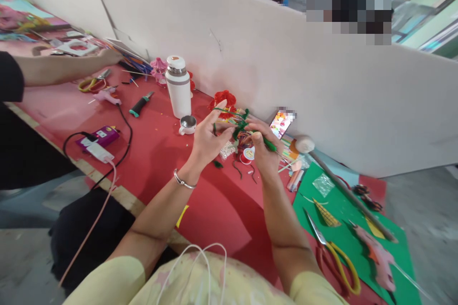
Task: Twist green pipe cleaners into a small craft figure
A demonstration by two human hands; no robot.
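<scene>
Yarn (229,111) runs taut over a raised finger of our left hand (209,138) to the green piece (240,127), which sits between our hands, right of the flask (179,90). Our right hand's grip is closed round a green-handled tool (269,144). Our left fingertips reach the piece, but we cannot tell whether they pinch it.

The yarn could slip off that finger if it dips, and the work would then go slack. A hard pull with the tool could split or snag the strand, as its tip is hidden from us. The beads (227,150), right of the flask and just below our fingers, could scatter if a wrist drops. The cup (188,125), at the flask's foot, could tip if our left hand swings back.

We count one flask, one cup, one spool (248,155) and one phone (282,123), the last two right of the flask. Scissors make two pairs: one left of the flask (93,83), one far right of it (343,267). Glue guns are two, likewise on either side of it. The beads are too small to count.
</scene>
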